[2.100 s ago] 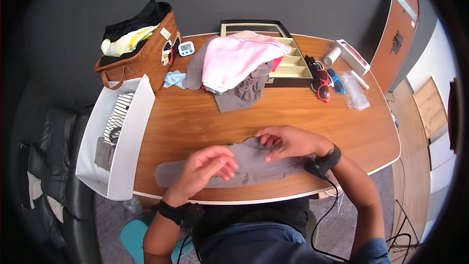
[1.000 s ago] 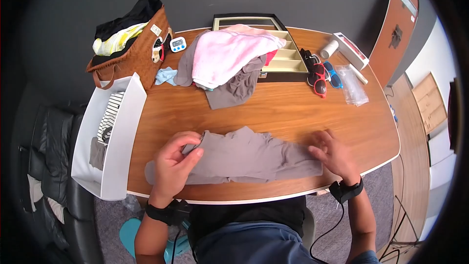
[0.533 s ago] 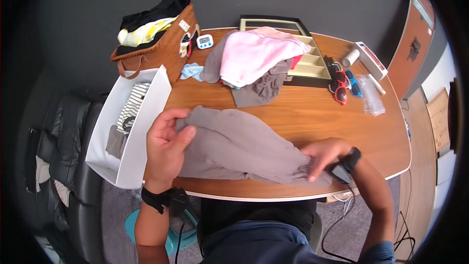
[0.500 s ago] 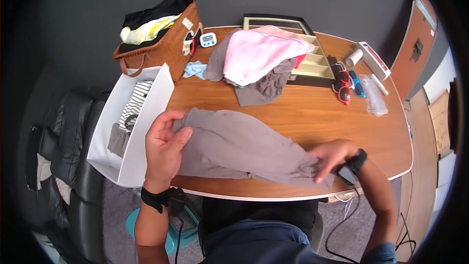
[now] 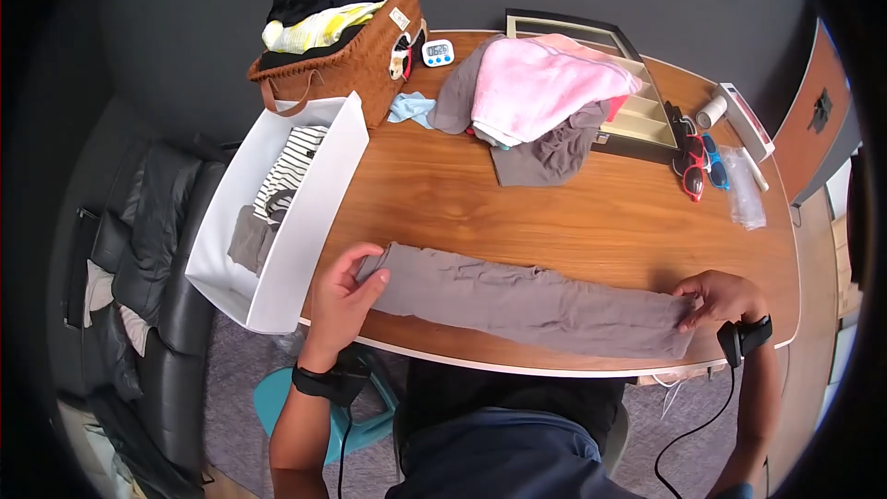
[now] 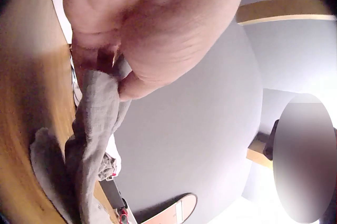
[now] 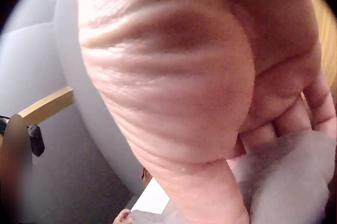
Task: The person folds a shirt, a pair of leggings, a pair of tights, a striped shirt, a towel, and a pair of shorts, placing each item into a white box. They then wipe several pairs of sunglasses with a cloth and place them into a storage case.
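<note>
White bin point(image 5: 319, 212) holds striped fabric point(image 5: 289, 166) while left hand point(image 5: 342, 303) and right hand point(image 5: 725, 298) pinch grey cloth point(image 5: 536, 305) by its ends.

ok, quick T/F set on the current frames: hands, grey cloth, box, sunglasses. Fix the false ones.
1. The left hand and right hand hold opposite ends of the long grey cloth. True.
2. A striped cloth lies in the white box. True.
3. In the head view, the white box is right of the long grey cloth. False: it is left.
4. Red sunglasses lie next to a blue pair. True.
5. The right hand holds the red sunglasses. False: it holds the long grey cloth.
</note>
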Demonstrator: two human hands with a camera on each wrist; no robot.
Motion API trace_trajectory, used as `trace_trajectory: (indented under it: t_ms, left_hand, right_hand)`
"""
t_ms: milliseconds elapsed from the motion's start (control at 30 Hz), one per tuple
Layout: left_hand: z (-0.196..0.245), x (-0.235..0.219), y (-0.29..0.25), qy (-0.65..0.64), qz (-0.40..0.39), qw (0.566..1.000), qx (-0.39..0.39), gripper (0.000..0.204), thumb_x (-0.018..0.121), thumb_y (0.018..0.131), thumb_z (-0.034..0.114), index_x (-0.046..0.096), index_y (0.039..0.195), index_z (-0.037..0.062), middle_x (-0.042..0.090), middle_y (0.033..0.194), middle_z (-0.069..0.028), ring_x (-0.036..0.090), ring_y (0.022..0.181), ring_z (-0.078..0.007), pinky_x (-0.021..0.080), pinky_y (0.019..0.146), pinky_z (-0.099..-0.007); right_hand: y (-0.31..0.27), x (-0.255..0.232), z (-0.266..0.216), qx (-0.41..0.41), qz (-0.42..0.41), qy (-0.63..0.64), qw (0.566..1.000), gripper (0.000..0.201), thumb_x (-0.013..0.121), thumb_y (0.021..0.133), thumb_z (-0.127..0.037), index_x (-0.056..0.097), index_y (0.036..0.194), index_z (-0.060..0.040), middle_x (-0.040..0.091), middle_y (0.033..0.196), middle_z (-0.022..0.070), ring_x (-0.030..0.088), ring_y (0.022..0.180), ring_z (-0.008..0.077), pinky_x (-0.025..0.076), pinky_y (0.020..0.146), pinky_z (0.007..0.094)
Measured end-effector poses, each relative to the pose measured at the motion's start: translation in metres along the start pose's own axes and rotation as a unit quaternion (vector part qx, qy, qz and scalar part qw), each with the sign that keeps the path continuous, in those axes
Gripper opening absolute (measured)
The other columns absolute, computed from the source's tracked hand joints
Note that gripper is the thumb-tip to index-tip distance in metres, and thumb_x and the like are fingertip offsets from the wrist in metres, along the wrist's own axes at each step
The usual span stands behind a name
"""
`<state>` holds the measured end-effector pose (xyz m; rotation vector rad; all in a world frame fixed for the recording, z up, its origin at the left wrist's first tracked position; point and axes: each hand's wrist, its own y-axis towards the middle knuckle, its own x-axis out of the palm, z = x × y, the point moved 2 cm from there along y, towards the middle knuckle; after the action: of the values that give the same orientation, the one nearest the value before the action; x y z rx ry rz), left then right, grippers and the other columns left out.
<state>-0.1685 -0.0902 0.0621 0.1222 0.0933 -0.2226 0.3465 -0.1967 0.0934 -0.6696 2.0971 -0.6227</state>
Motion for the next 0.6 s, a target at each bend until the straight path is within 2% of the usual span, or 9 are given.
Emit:
trace_trajectory:
  t_ms: [133,200,333,367,400,433,500,533,600]
  left_hand:
    - [0.002,0.010,0.006,-0.018,-0.020,1.000,0.011,0.028,0.060,0.090,-0.007,0.056,0.116,-0.0003,0.057,0.110,-0.0017,0.053,0.100,-0.0063,0.044,0.081,-0.0200]
    - [0.004,0.016,0.008,-0.037,-0.026,0.999,0.031,0.025,0.060,0.091,-0.007,0.055,0.115,-0.0004,0.056,0.110,-0.0012,0.052,0.099,-0.0056,0.043,0.081,-0.0194]
    - [-0.014,0.020,0.012,-0.040,-0.054,0.997,-0.021,0.026,0.063,0.089,-0.003,0.056,0.114,0.0011,0.057,0.111,-0.0043,0.057,0.099,-0.0124,0.046,0.083,-0.0237]
    - [-0.008,0.022,0.013,0.158,-0.032,0.986,0.051,0.027,0.065,0.087,0.000,0.058,0.112,0.0017,0.058,0.110,-0.0066,0.059,0.099,-0.0186,0.047,0.084,-0.0279]
    - [-0.001,0.026,0.014,0.346,-0.007,0.930,0.122,0.027,0.067,0.084,0.002,0.059,0.110,0.0023,0.059,0.109,-0.0089,0.060,0.099,-0.0247,0.048,0.085,-0.0321]
    - [0.002,0.029,0.014,0.338,-0.011,0.932,0.128,0.027,0.067,0.084,0.002,0.059,0.110,0.0023,0.059,0.109,-0.0089,0.060,0.099,-0.0247,0.048,0.085,-0.0321]
    - [0.004,0.034,0.009,0.330,-0.014,0.936,0.122,0.025,0.068,0.081,0.005,0.061,0.104,0.0027,0.059,0.106,-0.0126,0.058,0.102,-0.0337,0.048,0.088,-0.0397]
    - [0.002,0.040,0.009,0.327,-0.044,0.936,0.120,0.017,0.068,0.082,0.006,0.063,0.098,0.0026,0.060,0.108,-0.0099,0.059,0.096,-0.0264,0.048,0.082,-0.0358]
    - [0.000,0.057,0.008,0.352,-0.091,0.919,0.150,0.017,0.068,0.081,0.007,0.064,0.097,0.0029,0.061,0.106,-0.0097,0.058,0.096,-0.0282,0.047,0.083,-0.0379]
  right_hand:
    - [-0.015,0.004,0.013,0.062,0.031,-0.043,0.997,0.036,0.084,0.074,-0.023,0.068,0.098,-0.0021,0.066,0.091,0.0046,0.060,0.089,0.0130,0.048,0.081,0.0278]
    - [-0.017,0.009,0.031,-0.131,0.102,0.043,0.985,0.032,0.082,0.076,-0.028,0.070,0.092,-0.0031,0.066,0.103,0.0071,0.061,0.095,0.0202,0.049,0.082,0.0342]
    - [-0.033,0.018,0.049,-0.118,0.199,-0.011,0.973,0.030,0.080,0.079,-0.025,0.067,0.095,-0.0037,0.063,0.107,0.0077,0.059,0.098,0.0209,0.050,0.081,0.0342]
    - [-0.040,0.021,0.046,-0.040,0.258,0.025,0.965,0.034,0.079,0.079,-0.026,0.065,0.101,-0.0032,0.064,0.104,0.0096,0.061,0.095,0.0210,0.051,0.079,0.0335]
    - [-0.048,0.024,0.042,0.038,0.315,0.058,0.947,0.039,0.078,0.080,-0.026,0.062,0.107,-0.0028,0.065,0.101,0.0116,0.062,0.092,0.0211,0.051,0.077,0.0329]
    - [-0.051,0.027,0.040,0.046,0.322,0.055,0.944,0.039,0.078,0.080,-0.026,0.062,0.107,-0.0028,0.065,0.101,0.0116,0.062,0.092,0.0211,0.051,0.077,0.0329]
    - [-0.055,0.037,0.041,0.152,0.375,0.053,0.913,0.052,0.078,0.081,-0.029,0.054,0.120,-0.0022,0.065,0.092,0.0149,0.064,0.084,0.0205,0.052,0.071,0.0332]
    - [-0.055,0.042,0.034,0.185,0.362,0.060,0.912,0.057,0.077,0.082,-0.031,0.051,0.123,-0.0010,0.064,0.081,0.0143,0.064,0.076,0.0208,0.051,0.067,0.0342]
    - [-0.048,0.054,0.023,0.184,0.376,0.052,0.907,0.056,0.077,0.082,-0.027,0.051,0.126,-0.0026,0.061,0.073,0.0102,0.062,0.071,0.0201,0.050,0.066,0.0323]
